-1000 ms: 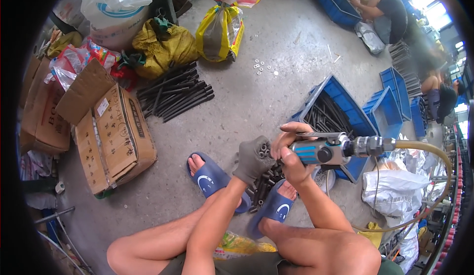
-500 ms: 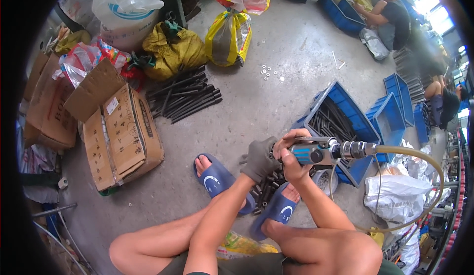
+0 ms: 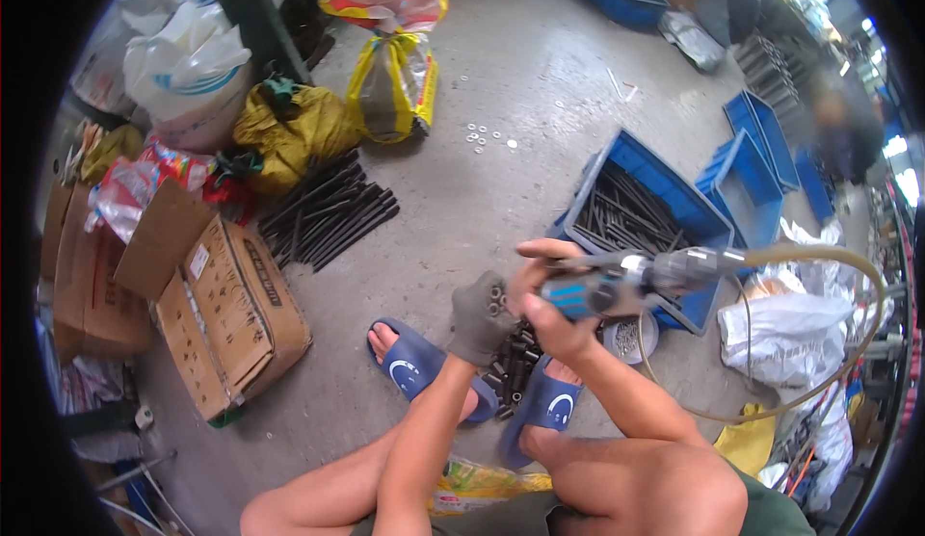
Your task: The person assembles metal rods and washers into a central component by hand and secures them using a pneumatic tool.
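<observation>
My left hand point(image 3: 475, 329), in a grey glove, is closed around several small dark cylindrical pieces point(image 3: 497, 301); their ring-shaped ends show at the fingers. My right hand point(image 3: 551, 319) is bare and grips a blue-and-grey air tool point(image 3: 602, 290), smeared by motion. The tool lies roughly level, just right of the glove, with a tan hose point(image 3: 819, 255) running off its right end. My right fingers hide the tool's left end. Below the hands, a heap of short dark cylinders point(image 3: 521, 358) lies on the floor between my slippers point(image 3: 414, 363).
A blue crate point(image 3: 674, 184) of dark rods stands beyond my right hand, with a bowl point(image 3: 651, 345) of small parts before it. Black rods point(image 3: 332, 218) lie left beside a cardboard box point(image 3: 226, 310). White sacks point(image 3: 785, 319) lie right. A person point(image 3: 708, 1) sits far right.
My view has shifted. The gloved left hand has drawn slightly away from the tool and turned, so the ring-shaped ends now show. The right hand still holds the tool.
</observation>
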`<state>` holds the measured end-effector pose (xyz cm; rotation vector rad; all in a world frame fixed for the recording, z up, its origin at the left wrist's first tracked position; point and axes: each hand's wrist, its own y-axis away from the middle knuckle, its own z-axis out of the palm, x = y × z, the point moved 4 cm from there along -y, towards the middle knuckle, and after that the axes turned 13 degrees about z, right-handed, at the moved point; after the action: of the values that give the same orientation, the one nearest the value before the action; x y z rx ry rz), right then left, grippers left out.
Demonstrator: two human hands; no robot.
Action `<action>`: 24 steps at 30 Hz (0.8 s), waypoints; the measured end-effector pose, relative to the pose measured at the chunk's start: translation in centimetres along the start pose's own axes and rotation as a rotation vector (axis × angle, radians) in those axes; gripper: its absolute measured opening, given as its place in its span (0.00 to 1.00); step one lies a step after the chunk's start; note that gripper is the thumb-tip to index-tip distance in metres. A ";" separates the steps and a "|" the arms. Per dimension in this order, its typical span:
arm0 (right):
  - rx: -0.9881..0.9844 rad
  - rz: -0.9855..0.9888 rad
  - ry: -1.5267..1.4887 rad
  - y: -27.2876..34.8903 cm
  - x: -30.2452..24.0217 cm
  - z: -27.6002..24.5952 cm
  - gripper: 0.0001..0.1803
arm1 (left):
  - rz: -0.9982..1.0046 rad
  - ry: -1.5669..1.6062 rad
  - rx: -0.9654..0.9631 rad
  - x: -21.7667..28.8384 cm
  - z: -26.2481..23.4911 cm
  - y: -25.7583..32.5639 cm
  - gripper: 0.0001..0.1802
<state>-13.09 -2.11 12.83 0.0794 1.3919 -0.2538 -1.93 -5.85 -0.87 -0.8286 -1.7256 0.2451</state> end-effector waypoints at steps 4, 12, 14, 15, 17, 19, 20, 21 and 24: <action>0.279 -0.166 -0.018 3.5 -5.5 -7.6 0.30 | -0.163 0.019 0.101 2.8 0.2 -0.2 0.20; 1.275 0.414 -0.042 22.7 3.2 -28.8 0.25 | -0.074 0.049 0.207 2.7 -3.0 2.1 0.16; 1.448 0.602 0.043 29.2 5.3 -32.1 0.24 | -0.051 0.105 0.208 2.6 -1.3 2.3 0.16; 1.492 0.696 0.066 31.6 6.7 -32.8 0.24 | -0.019 0.118 0.222 2.8 -1.2 2.2 0.16; 1.499 0.865 0.080 34.1 10.2 -32.5 0.23 | -0.028 0.097 0.204 2.6 -2.1 2.7 0.16; 1.476 0.992 0.094 35.5 12.6 -32.1 0.23 | -0.040 0.085 0.180 2.8 -2.5 3.1 0.17; 1.456 1.042 0.108 36.2 13.3 -32.2 0.23 | -0.075 0.097 0.190 2.9 -2.5 3.3 0.17; 1.428 1.094 0.125 36.2 13.8 -31.9 0.24 | -0.106 0.102 0.201 2.9 -2.7 3.3 0.17; 1.310 1.223 0.224 35.8 14.3 -31.2 0.24 | -0.128 0.119 0.172 2.4 -3.0 4.0 0.17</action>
<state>-32.86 37.16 -10.16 1.9944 0.9497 -0.0713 2.12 -2.18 -0.25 -0.5927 -1.6136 0.2487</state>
